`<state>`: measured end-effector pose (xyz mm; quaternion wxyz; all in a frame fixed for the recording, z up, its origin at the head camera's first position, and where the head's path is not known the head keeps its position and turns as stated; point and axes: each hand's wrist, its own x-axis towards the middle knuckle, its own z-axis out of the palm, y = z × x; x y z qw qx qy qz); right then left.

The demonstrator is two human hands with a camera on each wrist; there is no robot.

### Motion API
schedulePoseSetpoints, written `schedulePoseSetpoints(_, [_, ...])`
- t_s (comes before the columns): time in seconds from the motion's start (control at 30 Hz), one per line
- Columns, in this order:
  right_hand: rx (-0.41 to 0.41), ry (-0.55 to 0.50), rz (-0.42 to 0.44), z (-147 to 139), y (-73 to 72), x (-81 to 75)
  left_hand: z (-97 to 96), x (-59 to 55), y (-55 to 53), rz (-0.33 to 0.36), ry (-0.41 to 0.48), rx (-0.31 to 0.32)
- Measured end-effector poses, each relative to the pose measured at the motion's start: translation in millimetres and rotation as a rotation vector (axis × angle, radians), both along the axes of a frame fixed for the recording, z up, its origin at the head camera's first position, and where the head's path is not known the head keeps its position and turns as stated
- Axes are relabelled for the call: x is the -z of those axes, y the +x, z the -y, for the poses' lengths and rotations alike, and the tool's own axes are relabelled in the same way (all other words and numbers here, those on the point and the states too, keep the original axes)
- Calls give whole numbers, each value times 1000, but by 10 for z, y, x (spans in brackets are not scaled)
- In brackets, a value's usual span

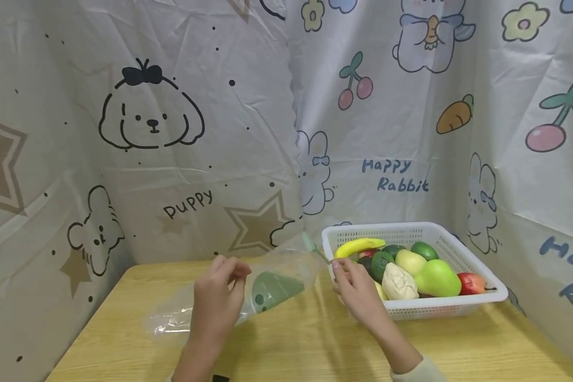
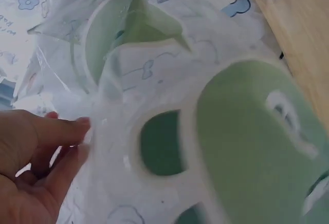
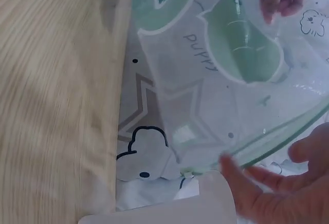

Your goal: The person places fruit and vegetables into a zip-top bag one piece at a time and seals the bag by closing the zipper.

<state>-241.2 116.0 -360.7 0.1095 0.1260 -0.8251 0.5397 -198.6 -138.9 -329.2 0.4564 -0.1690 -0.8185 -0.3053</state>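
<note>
The right grip (image 1: 358, 289) is pinching a clear bag (image 1: 278, 291) at its green edge (image 3: 282, 139), the left grip (image 1: 219, 292) partway along it.

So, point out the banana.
In the head view, the banana lies right of centre, in the back-left corner of the white basket, just beyond the right hand.

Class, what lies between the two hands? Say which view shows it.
A clear, green-printed plastic bag lies between the left hand and the right hand; the head view shows this.
</note>
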Motion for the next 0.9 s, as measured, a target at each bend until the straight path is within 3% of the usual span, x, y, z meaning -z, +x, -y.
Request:
schedulePoseSetpoints(0.13, [-63,-202,91,-5,-6,-55,13,-33,7,-69,-56,87])
schedulePoseSetpoints(0.23, [-62,-206,100,-17,-21,-70,17,-33,1,-70,-154,218])
schedulePoseSetpoints(0.37, [-20,-69,102,-37,-17,-35,-16,-7,24,60,-265,377])
schedulePoseSetpoints(0.47, [-39,-45,131,-40,-32,-20,-46,-10,44,160,-305,428])
schedulePoseSetpoints(0.53, [-79,-100,168,-36,-53,-34,-52,-29,49,151,-304,414])
schedulePoseSetpoints(0.67, [-125,-268,244,-21,-103,-126,-34,-101,31,-8,-263,349])
schedulePoseSetpoints(0.73, [-137,-356,254,-14,-125,-189,-28,-155,25,-34,-266,290])
schedulePoseSetpoints(0.8, [-144,-419,238,1,-133,-243,-21,-216,53,64,-271,209])
schedulePoseSetpoints(0.9, [-145,-440,183,39,-107,-284,-20,-316,170,378,-309,66])
